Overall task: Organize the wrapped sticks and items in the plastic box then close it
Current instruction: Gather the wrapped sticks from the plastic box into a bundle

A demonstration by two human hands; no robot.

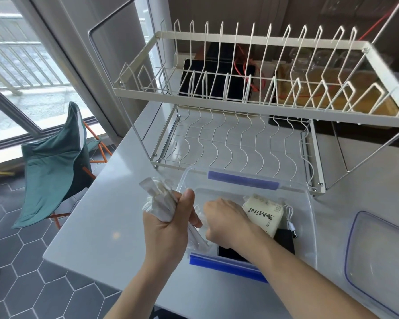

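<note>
A clear plastic box (306, 217) with blue latches sits open on the white counter in front of me. My left hand (168, 229) is closed around a bundle of white wrapped sticks (159, 201), held just above the box's left edge. My right hand (226, 222) reaches down inside the box at its left side, fingers curled and hidden; I cannot tell whether it holds anything. In the box lie a cream tissue pack marked MINI (265, 215), a white cable (289, 215) and a black flat item (283, 242). The clear lid (378, 254) lies on the counter to the right.
A white two-tier wire dish rack (240, 93) stands right behind the box. A black tablet (217, 79) with a red cable leans behind the rack. The counter's left edge drops to a tiled floor, where a green folding chair (53, 166) stands.
</note>
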